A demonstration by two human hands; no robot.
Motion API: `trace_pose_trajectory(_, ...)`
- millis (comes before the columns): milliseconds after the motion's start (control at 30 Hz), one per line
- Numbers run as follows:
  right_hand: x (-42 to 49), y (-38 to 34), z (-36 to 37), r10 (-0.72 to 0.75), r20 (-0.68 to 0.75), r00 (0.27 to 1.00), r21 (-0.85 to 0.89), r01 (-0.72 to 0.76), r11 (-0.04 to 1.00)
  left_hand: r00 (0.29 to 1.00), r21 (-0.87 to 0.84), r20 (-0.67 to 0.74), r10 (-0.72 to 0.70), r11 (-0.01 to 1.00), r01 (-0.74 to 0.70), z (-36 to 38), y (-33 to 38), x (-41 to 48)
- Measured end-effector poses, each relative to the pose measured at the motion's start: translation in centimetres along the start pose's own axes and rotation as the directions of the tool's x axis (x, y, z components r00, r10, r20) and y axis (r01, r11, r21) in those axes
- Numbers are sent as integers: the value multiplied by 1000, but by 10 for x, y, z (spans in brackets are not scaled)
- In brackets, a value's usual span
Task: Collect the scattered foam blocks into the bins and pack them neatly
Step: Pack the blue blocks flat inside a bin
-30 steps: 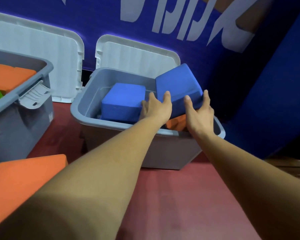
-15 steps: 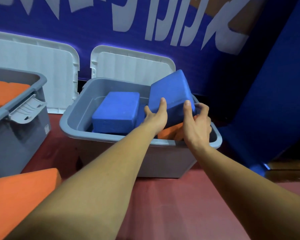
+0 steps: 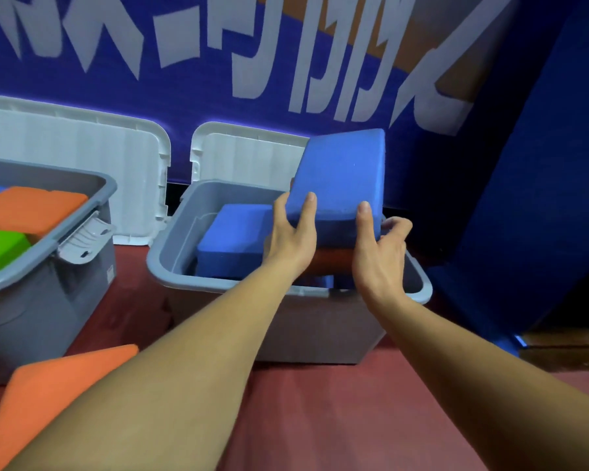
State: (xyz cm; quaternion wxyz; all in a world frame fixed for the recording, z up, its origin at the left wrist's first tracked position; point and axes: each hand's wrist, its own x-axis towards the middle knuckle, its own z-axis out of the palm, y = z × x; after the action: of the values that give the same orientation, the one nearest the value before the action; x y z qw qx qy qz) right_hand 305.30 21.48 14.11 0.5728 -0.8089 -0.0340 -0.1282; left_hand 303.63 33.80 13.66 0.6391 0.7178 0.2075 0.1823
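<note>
Both of your hands grip one blue foam block point(image 3: 344, 175) by its near, lower edge, above the right bin point(image 3: 164, 263). Your left hand point(image 3: 291, 232) pinches the block's left corner between thumb and fingers. Your right hand point(image 3: 378, 253) has its thumb pressed on the block's upper face and its fingers curled round the right side. Compared with a second ago, the block now stands much steeper: its far edge is swung up well above the bin's rim, in front of the white lid point(image 3: 245, 154) leaning on the blue wall, and it no longer lies across the bin. Tipping it up has uncovered more of an orange block point(image 3: 332, 263) underneath, at the right end of the bin. A second blue block point(image 3: 232, 239) lies flat in the left half of the same bin. This looks like a repacking move: you lift the crooked block clear so it can be set down flat. The space beside the flat blue block seems tight, so the orange block may need shifting first. The left bin point(image 3: 31, 317) already holds orange and green blocks. One loose orange block point(image 3: 48, 396) lies on the red floor beside your left forearm, not yet collected.
</note>
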Motion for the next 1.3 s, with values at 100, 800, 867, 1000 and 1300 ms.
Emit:
trace_pose_trajectory(100, -6, -17, 5, -5, -2, 1000, 37, 5, 999, 995, 69, -34, 93, 994, -91, -25, 15, -4)
trace_pose_trajectory(800, -202, -92, 154, -45, 643, 764, 272, -173, 947, 936, 418, -346, 72, 904, 85, -325, -6, -119)
trace_pose_trajectory(867, -216, -84, 150, -69, 649, 758, 280, -154, 948, 940, 438, -334, 72, 895, 87, -328, -10, -133)
trace_pose_trajectory(1000, -236, -77, 129, -52, 645, 762, 274, -168, 947, 950, 489, -306, 58, 866, 105, -320, -4, -158)
trace_pose_trajectory(1300, -262, -52, 62, 12, 692, 722, 150, -160, 976, 962, 508, -267, 54, 857, 93, -300, -46, -210)
